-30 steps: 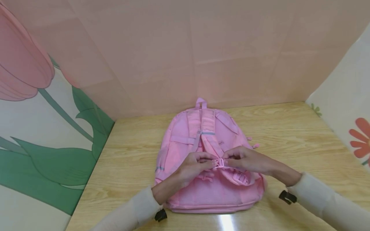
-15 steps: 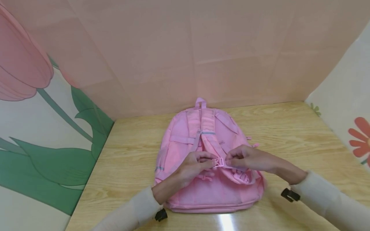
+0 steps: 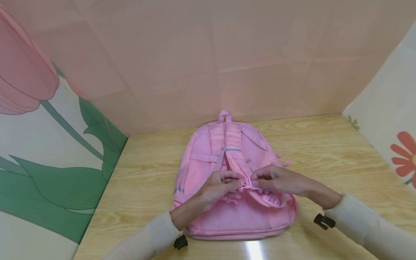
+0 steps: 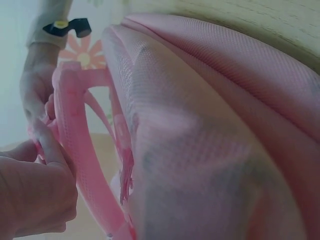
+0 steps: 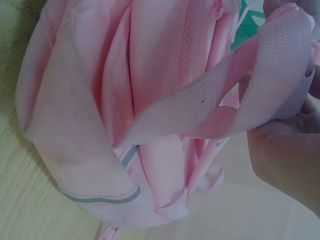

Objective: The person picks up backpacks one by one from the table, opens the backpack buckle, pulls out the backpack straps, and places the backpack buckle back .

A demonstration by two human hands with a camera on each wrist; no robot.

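A small pink buckle (image 3: pixel 247 183) sits over the lower middle of the backpack (image 3: pixel 208 162), which lies flat, straps up, mid-tabletop (image 3: pixel 325 151). The left hand (image 3: pixel 218 187) and right hand (image 3: pixel 276 179) meet there, fingers curled, each pinching one end of the buckle. Bare wood flanks the backpack; walls close three sides. Fingers hide the buckle's ends.

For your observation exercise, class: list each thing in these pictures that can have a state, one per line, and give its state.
Backpack: lying flat on the table, straps up.
Buckle: held between both hands; whether it is clipped cannot be told.
Left hand: pinches the buckle's left side.
Right hand: pinches the buckle's right side.
Strap: lifted off the backpack.
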